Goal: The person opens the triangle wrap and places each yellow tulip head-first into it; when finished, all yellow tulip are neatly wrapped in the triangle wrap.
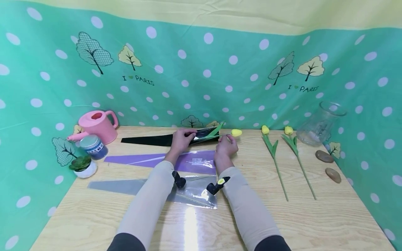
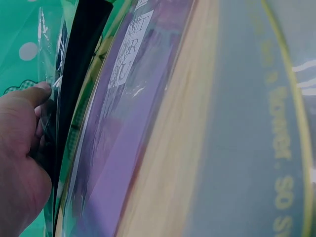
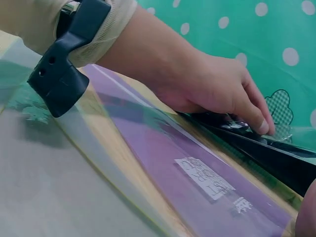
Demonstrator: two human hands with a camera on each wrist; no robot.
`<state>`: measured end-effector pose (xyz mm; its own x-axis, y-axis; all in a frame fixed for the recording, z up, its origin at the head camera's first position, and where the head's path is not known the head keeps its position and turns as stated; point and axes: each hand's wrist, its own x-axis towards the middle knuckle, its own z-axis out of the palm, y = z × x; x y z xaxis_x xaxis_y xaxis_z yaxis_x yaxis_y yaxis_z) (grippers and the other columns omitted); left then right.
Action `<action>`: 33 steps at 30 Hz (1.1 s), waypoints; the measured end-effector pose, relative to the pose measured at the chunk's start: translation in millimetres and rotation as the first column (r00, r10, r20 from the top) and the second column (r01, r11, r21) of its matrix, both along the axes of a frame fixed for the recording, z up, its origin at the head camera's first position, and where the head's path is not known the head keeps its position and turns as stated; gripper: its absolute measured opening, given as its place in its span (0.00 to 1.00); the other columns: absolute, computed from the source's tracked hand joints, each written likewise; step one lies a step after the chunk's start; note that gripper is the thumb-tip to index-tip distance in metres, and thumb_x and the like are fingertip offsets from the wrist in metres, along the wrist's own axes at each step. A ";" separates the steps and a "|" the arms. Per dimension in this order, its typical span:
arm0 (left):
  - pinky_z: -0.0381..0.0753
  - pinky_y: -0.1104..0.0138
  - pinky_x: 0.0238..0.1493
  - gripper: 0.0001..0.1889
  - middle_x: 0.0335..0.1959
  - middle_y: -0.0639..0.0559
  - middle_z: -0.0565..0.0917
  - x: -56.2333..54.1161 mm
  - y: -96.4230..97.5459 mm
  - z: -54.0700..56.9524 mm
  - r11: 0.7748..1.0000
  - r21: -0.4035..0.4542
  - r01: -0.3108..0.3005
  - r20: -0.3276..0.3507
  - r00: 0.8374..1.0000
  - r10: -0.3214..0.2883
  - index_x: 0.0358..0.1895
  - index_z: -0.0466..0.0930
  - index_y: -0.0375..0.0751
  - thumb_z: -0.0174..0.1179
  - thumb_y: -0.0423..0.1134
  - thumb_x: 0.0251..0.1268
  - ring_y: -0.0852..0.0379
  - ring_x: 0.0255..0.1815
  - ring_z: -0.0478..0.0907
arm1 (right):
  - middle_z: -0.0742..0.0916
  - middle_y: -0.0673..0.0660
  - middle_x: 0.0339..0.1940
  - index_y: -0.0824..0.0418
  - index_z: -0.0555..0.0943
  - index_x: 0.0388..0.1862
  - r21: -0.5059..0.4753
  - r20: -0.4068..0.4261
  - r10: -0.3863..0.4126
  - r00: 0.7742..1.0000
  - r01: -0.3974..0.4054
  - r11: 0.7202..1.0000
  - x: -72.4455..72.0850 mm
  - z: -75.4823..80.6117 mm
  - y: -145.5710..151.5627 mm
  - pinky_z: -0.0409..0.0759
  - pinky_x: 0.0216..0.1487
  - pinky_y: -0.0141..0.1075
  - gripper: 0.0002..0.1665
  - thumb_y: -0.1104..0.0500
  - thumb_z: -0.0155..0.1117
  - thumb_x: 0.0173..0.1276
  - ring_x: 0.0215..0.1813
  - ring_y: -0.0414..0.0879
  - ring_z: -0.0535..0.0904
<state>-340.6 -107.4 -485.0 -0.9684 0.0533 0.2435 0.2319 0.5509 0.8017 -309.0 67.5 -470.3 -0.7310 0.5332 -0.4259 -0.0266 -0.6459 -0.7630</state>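
Note:
A black flower sleeve (image 1: 150, 140) with a clear front lies near the back edge, its wide end to the right. My left hand (image 1: 181, 139) pinches its clear film, the thumb and fingertips on the film in the left wrist view. A yellow tulip (image 1: 237, 132) lies along the sleeve's wide end, stem and leaves overlapping it, the bloom sticking out to the right. At the sleeve's right edge, my right hand (image 1: 226, 146) holds the tulip stem just below the bloom with curled fingers. In the right wrist view, only a sliver of that hand shows at the right edge.
A purple sleeve (image 1: 157, 159) and a grey one (image 1: 119, 185) lie in front. Two more tulips (image 1: 276, 167) (image 1: 301, 167), a glass vase (image 1: 320, 125) and brown stones (image 1: 324, 156) are at right. At left stand a pink watering can (image 1: 98, 127), a jar (image 1: 93, 146) and a potted succulent (image 1: 83, 167).

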 end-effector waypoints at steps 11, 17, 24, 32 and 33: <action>0.76 0.53 0.71 0.09 0.55 0.46 0.89 0.7 0.0 0.5 1.000 -0.013 0.011 -0.009 1.000 -0.012 0.49 0.91 0.45 0.65 0.39 0.73 0.45 0.65 0.81 | 0.87 0.59 0.37 0.59 0.84 0.43 0.092 0.074 -0.026 0.997 0.019 0.996 2.7 0.2 -2.9 0.71 0.23 0.28 0.05 0.64 0.67 0.71 0.32 0.45 0.80; 0.75 0.53 0.71 0.09 0.54 0.47 0.89 1.7 -1.8 0.1 0.998 -0.041 0.043 0.011 0.999 -0.042 0.49 0.91 0.45 0.65 0.39 0.73 0.46 0.63 0.81 | 0.87 0.68 0.50 0.55 0.83 0.40 0.185 0.025 0.008 1.000 -0.012 0.983 5.7 3.1 19.3 0.75 0.26 0.27 0.05 0.64 0.68 0.69 0.41 0.51 0.84; 0.76 0.53 0.71 0.09 0.54 0.47 0.89 3.3 -4.0 -1.6 0.998 -0.052 0.048 0.022 0.999 -0.047 0.50 0.91 0.46 0.66 0.39 0.72 0.46 0.63 0.81 | 0.86 0.58 0.38 0.60 0.86 0.44 0.736 -0.040 0.284 0.958 -0.164 0.657 -0.2 -1.4 76.8 0.81 0.37 0.29 0.10 0.55 0.72 0.70 0.41 0.50 0.82; 0.76 0.53 0.71 0.09 0.54 0.46 0.88 3.4 -1.8 -0.6 0.996 -0.055 0.064 0.022 0.998 -0.063 0.50 0.91 0.46 0.65 0.39 0.73 0.46 0.63 0.81 | 0.84 0.60 0.60 0.60 0.83 0.60 0.921 0.167 0.565 0.808 -0.332 0.203 -2.9 -14.1 143.1 0.75 0.58 0.43 0.18 0.56 0.67 0.75 0.61 0.56 0.77; 0.76 0.52 0.71 0.09 0.54 0.46 0.88 3.6 -1.4 -0.6 0.996 -0.055 0.065 0.022 0.998 -0.064 0.50 0.91 0.46 0.65 0.39 0.73 0.46 0.63 0.81 | 0.84 0.61 0.62 0.61 0.82 0.61 0.923 0.181 0.581 0.794 -0.341 0.178 -3.5 -15.0 148.5 0.75 0.60 0.45 0.19 0.57 0.67 0.75 0.62 0.57 0.77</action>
<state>-337.0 -108.8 -485.6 -0.9673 0.1288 0.2185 0.2522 0.5792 0.7752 -312.5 216.0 -485.3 -0.9765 0.0086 0.2151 -0.1853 0.4754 -0.8600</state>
